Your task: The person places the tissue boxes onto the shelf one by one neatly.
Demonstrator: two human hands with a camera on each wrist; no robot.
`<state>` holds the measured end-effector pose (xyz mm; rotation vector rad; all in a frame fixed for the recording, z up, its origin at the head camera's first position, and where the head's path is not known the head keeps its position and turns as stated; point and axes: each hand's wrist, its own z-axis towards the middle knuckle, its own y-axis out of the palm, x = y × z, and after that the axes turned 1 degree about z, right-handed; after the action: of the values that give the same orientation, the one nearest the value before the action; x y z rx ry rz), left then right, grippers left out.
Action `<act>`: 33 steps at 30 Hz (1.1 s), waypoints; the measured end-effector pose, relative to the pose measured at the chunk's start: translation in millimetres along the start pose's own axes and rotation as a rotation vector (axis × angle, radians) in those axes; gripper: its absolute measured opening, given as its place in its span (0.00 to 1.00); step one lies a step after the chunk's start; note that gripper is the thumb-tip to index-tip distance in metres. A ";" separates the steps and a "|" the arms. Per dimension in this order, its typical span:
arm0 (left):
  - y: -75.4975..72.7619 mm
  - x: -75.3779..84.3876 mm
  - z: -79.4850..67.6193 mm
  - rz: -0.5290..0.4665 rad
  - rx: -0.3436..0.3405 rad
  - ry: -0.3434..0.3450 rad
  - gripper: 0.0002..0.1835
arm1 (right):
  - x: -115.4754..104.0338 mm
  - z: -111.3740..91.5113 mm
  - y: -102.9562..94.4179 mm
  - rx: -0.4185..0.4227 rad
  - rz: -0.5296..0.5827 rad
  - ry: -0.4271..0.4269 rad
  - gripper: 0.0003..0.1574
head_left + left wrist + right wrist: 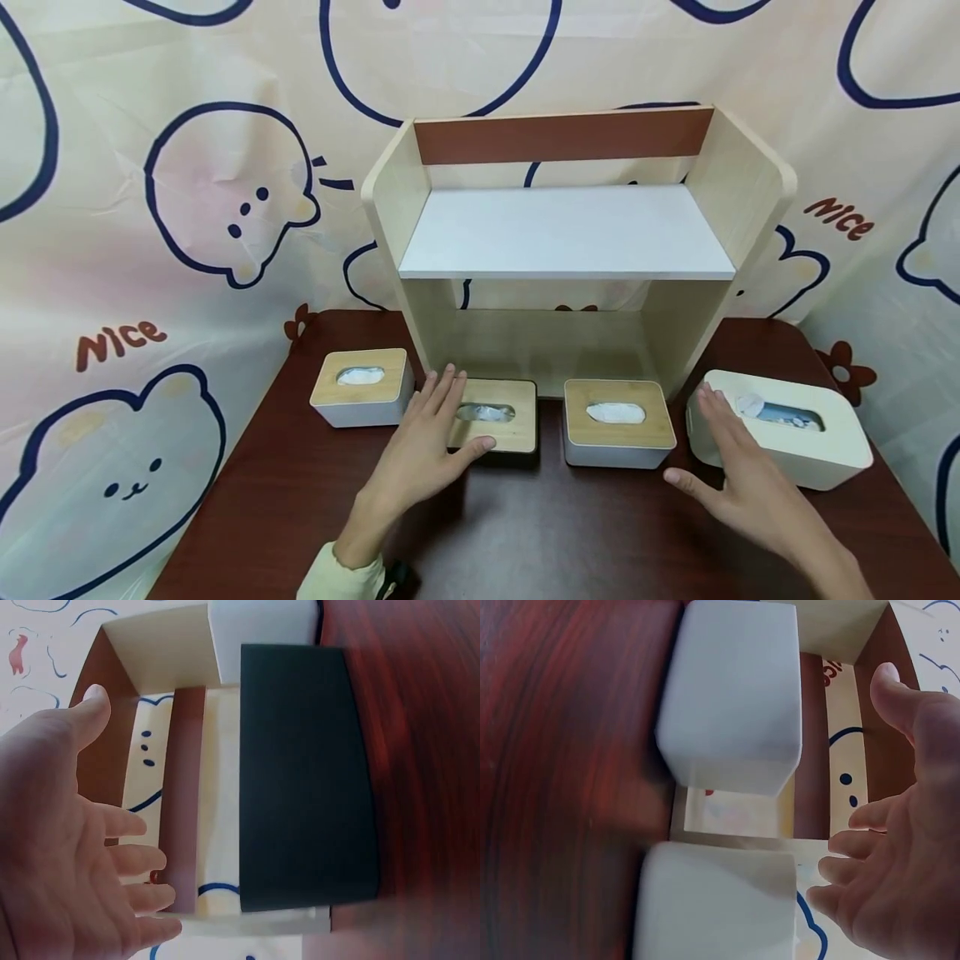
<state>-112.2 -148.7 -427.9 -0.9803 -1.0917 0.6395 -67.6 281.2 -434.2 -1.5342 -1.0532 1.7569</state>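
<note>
1. As a wrinkled, bear-printed backdrop [67,283] hangs behind, a pale wood-grain shelf unit [566,233] with a smooth white board and brown top strip stands at the far side of the dark, reddish tabletop [592,542].
2. Before it sit four rounded rectangular boxes in a row: a small white box [375,412] at left with a wooden lid, a black box [517,425] with a pale lid, a wood-lidded white box [618,455] right of centre, and a larger cream box [813,462] at right.
3. Only the head view shows the slotted tops; the left wrist view gives the black box's plain dark front, the right wrist view two smooth white fronts.
4. Fingers extended and thumb apart, the left hand [420,462] is at the black box's left edge, grasping nothing.
5. Likewise spread, the right hand [753,492] is at the cream box's left end; contact cannot be told for either.
</note>
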 end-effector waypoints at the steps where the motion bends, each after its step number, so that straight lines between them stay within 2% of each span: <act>1: 1.7 1.9 1.5 -0.014 -0.002 0.000 0.55 | -0.6 0.2 0.8 0.007 0.007 -0.004 0.73; 11: 21.7 22.4 11.9 -0.156 -0.002 0.018 0.53 | -5.6 1.5 8.1 0.073 0.050 -0.009 0.70; 20: 39.4 44.2 21.6 -0.291 0.035 0.092 0.50 | -12.5 2.5 20.5 0.110 0.098 -0.009 0.64; 33: 61.7 73.0 26.1 -0.367 0.073 0.121 0.43 | -9.4 2.8 36.2 0.219 0.135 0.030 0.53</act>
<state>-108.6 -51.8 -448.0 -0.7208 -1.0977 0.3140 -65.9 253.9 -459.8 -1.5183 -0.7294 1.8654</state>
